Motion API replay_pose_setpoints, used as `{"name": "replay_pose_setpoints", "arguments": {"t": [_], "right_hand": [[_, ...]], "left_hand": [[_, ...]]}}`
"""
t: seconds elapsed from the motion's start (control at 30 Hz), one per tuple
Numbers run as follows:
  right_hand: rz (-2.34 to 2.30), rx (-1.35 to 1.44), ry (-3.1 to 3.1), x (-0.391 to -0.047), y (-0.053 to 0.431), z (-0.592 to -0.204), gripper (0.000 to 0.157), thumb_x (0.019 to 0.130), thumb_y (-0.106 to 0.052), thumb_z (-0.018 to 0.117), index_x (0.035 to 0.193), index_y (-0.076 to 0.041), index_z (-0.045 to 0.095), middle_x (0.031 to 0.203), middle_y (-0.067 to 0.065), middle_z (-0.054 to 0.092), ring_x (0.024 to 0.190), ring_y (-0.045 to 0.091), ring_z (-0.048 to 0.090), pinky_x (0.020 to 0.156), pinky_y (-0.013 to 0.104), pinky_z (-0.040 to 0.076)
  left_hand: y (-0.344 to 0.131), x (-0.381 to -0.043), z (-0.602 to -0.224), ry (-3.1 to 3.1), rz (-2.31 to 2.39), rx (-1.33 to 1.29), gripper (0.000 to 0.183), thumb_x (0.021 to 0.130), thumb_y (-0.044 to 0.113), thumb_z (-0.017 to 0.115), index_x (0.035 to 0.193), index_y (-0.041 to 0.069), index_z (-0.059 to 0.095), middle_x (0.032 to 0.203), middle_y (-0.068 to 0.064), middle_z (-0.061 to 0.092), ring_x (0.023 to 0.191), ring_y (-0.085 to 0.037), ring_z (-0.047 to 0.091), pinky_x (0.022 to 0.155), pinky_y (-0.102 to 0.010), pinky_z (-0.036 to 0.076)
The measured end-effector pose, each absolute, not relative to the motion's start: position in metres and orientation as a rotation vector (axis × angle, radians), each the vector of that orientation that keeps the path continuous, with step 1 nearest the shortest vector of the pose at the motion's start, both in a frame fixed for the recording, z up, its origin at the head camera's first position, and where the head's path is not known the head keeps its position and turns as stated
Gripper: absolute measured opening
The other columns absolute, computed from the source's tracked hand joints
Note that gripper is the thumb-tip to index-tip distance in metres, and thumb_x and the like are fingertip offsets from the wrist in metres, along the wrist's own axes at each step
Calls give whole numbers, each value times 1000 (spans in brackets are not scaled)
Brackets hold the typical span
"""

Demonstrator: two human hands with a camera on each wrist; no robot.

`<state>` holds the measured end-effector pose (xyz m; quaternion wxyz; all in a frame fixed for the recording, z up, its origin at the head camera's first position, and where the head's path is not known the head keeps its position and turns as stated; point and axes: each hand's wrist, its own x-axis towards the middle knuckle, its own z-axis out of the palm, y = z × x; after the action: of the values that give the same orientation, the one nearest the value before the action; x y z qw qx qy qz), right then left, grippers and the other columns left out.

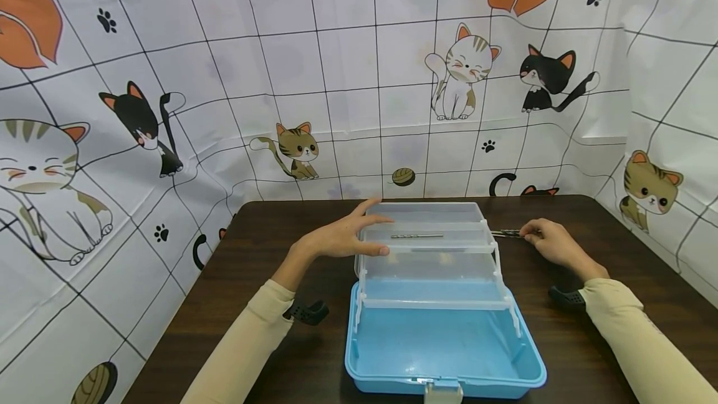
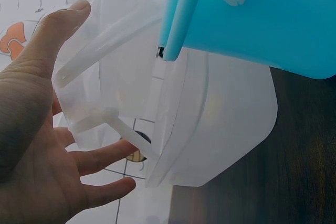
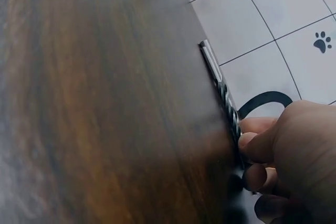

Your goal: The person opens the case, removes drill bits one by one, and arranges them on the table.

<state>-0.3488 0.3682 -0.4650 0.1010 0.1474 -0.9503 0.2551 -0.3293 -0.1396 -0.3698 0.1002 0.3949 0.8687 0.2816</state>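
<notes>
A light blue toolbox (image 1: 437, 385) stands open on the table, its clear two-tier trays (image 1: 434, 304) raised and folded back toward the lid. One drill bit (image 1: 417, 235) lies in the upper tray. My left hand (image 1: 339, 235) rests at that tray's left end with fingers spread, the thumb in front; the left wrist view shows its fingers (image 2: 102, 158) beside the white hinge arm (image 2: 131, 135). To the right of the box, my right hand (image 1: 552, 243) pinches a dark spiral drill bit (image 3: 226, 95) low over the table. Whether it holds more than one bit is hard to tell.
The dark wooden table (image 1: 252, 304) ends at a white wall sheet (image 1: 348, 67) printed with cats, hearts and paws. A latch (image 1: 443, 393) hangs at the toolbox's front. Black straps (image 1: 566, 298) sit on both wrists.
</notes>
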Motion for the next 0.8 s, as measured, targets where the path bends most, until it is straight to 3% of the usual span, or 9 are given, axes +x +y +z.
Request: {"name": "replay_pose_setpoints", "arguments": {"t": [0.5,0.8], "right_hand": [[729,376,-2742,-350,369,-475,8,98,1,64,105,3,66,101,21,63,85,32,55,73,50,43],[726,314,-2751,-350,367,-476,6,98,-2,64,102,3,65,91,15,59,81,31,52,70,47,41]], "left_hand": [[-139,-330,-370,2579,817,1170,74,93,59,68,155,29,45,168,7,-6,152,-27,11,112,-58,29],[-139,-330,-371,2582,814,1177,74,93,60,67,155,28,45,169,6,-5,152,-28,12,112,-59,29]]}}
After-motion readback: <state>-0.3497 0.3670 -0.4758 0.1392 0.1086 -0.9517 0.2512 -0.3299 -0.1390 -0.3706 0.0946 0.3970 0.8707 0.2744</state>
